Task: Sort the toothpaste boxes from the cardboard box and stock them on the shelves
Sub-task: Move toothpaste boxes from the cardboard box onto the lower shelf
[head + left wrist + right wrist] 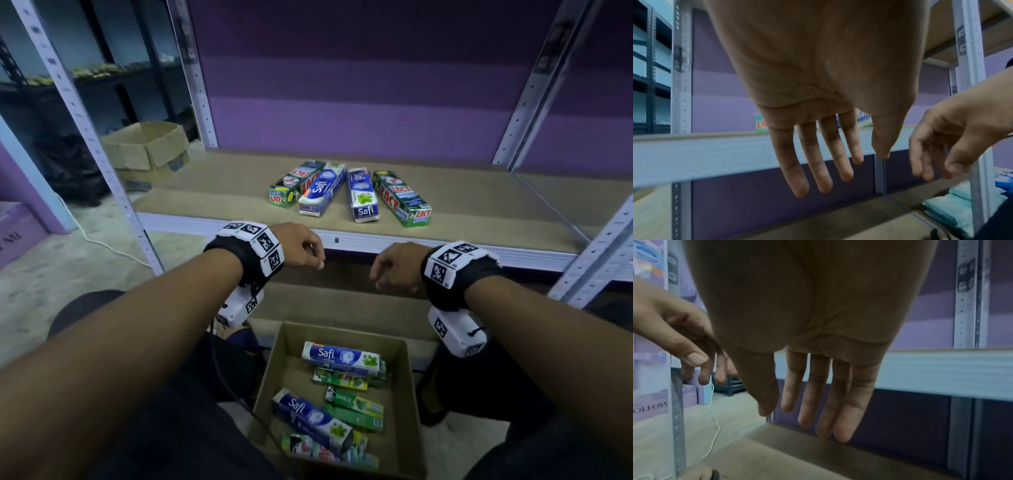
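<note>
Four toothpaste boxes [349, 193] lie in a row on the shelf [479, 219]; two are green and two are blue. The left hand [298, 245] and the right hand [397, 269] hang in front of the shelf edge, holding nothing; below them the cardboard box [407, 394] has more toothpaste boxes inside.

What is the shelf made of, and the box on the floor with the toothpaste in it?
Shelf: probably pressed wood board, matte tan, with a pale ribbed metal front edge.
Cardboard box: plain brown cardboard, dull, with thin folded walls.
</note>
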